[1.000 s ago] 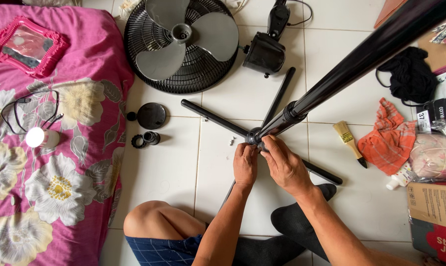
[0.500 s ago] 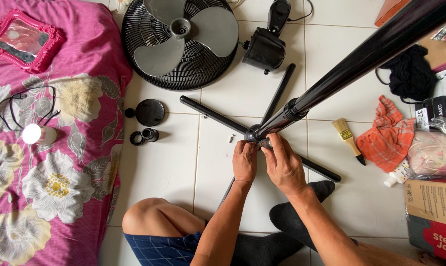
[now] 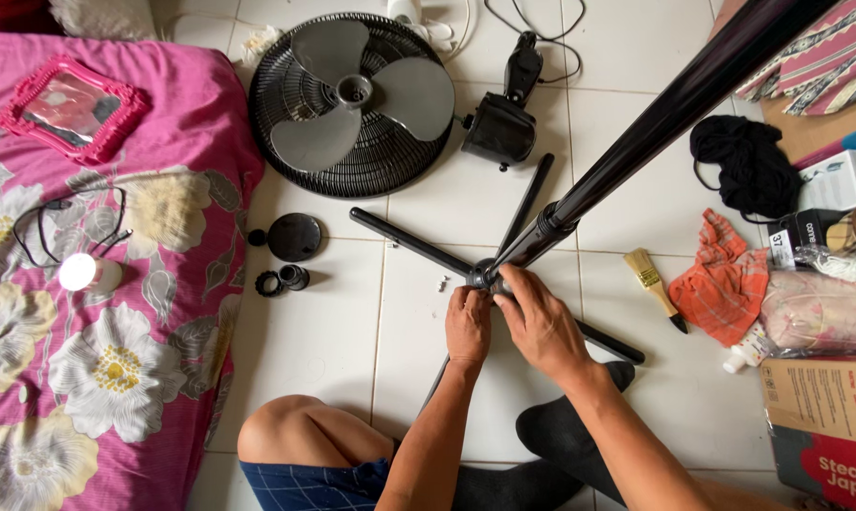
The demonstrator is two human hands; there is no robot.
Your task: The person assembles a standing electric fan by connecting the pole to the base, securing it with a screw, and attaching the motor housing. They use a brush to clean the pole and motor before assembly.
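Stand pole [image 3: 636, 132] meets the cross base [image 3: 419, 241] under both hands; left hand [image 3: 469, 325] and right hand [image 3: 541, 326] fingers pinch the joint. Better keep the pole upright while tightening.

The white tiled floor [image 3: 333, 322] carries a black round fan grille with grey blades [image 3: 352, 99], a black cross-shaped stand base [image 3: 419, 241], a wooden-handled paintbrush [image 3: 653, 284] and an orange checked cloth [image 3: 716, 279]; beside it, a pink floral mattress [image 3: 163, 218] holds a pink-framed mirror [image 3: 73, 109]

A glossy black metal pole [image 3: 674, 104] rises over smooth glazed white floor tiles [image 3: 314, 331], beside matt grey plastic fan blades [image 3: 357, 90] and a checked orange cloth [image 3: 716, 279].
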